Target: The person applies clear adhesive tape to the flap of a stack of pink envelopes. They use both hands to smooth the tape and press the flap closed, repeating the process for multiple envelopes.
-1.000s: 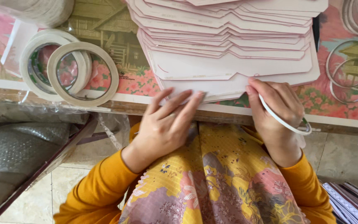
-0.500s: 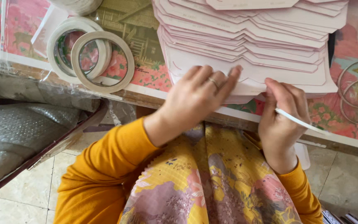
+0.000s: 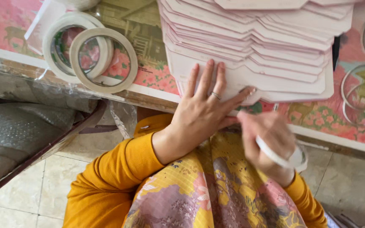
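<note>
Head view. The fanned stack of white card blanks (image 3: pixel 250 55) lies on the patterned table (image 3: pixel 317 116), its lowest sheets reaching the near table edge. The left hand (image 3: pixel 203 112) lies flat and open on the bottom sheets of that stack, fingers spread, pinning but not gripping. The right hand (image 3: pixel 269 143), just below the stack's near edge, is blurred; it appears loosely curled with a tape roll (image 3: pixel 286 158) ringed around it, but whether the fingers pinch anything cannot be told. Two further tape rolls (image 3: pixel 89 57) sit well left of the stack, and clear rings (image 3: pixel 362 95) lie to its right.

Risk, as judged: the fan is loosely staggered, so uneven pressure from the flat hand could slide the sheets over the edge. The tape hanging on the right hand could snag a sheet.
</note>
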